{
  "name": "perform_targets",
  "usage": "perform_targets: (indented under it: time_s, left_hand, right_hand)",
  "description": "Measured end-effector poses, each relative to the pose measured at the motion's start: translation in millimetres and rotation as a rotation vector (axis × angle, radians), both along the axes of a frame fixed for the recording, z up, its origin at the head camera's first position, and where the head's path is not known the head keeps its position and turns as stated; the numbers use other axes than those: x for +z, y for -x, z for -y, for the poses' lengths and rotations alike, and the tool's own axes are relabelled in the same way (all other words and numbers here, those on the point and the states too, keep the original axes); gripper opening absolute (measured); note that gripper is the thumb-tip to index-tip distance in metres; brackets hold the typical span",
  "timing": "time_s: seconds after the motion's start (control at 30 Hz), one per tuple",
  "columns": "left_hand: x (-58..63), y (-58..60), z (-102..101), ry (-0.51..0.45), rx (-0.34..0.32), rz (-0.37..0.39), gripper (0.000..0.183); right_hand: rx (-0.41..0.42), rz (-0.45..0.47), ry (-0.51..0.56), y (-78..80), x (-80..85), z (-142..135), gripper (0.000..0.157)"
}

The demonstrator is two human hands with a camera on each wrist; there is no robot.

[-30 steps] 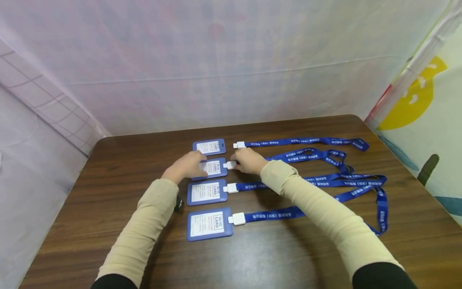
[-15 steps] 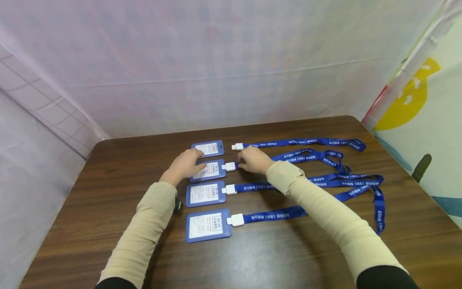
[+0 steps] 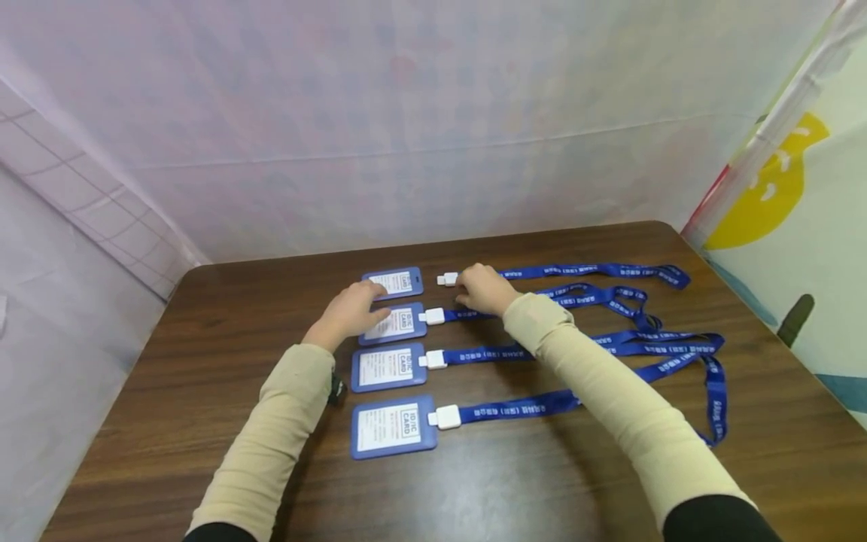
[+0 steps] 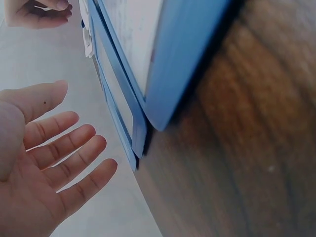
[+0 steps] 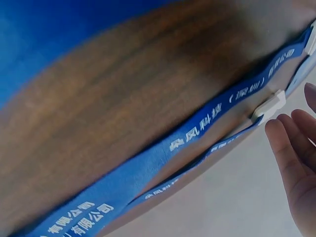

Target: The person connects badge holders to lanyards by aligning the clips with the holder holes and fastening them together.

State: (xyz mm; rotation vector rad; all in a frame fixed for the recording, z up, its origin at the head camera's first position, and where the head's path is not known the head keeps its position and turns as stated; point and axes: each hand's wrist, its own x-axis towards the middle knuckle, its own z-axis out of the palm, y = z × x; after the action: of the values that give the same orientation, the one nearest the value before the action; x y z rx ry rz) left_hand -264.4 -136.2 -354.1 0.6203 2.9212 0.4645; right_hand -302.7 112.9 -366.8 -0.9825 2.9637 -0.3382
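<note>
Several blue ID badge holders with white cards lie in a column. My left hand, its fingers spread, hovers by the left ends of the farthest badge holder and the second badge holder. In the left wrist view no badge is between its fingers. My right hand is by the white clip of the farthest blue lanyard. Its fingers are loosely bent, with a gap to the thumb. The farthest holder is apart from its clip; the second holder joins the second clip.
The third badge holder and the nearest badge holder are joined to lanyards stretching right. A folded lanyard loop lies at the right of the brown table. A pale curtain hangs behind it.
My right hand has let go of the second lanyard's clip and moved right, then farther back toward the top lanyard's clip. The left hand has stayed nearly in place.
</note>
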Motion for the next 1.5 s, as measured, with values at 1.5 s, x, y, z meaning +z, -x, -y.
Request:
perform_targets:
  time_s: [1.5]
  left_hand:
    - [3.4,-4.7,-5,-0.008,-0.001,0.026,0.040]
  right_hand:
    - [-0.021,0.014,-0.112,28.6,-7.1,9,0.026]
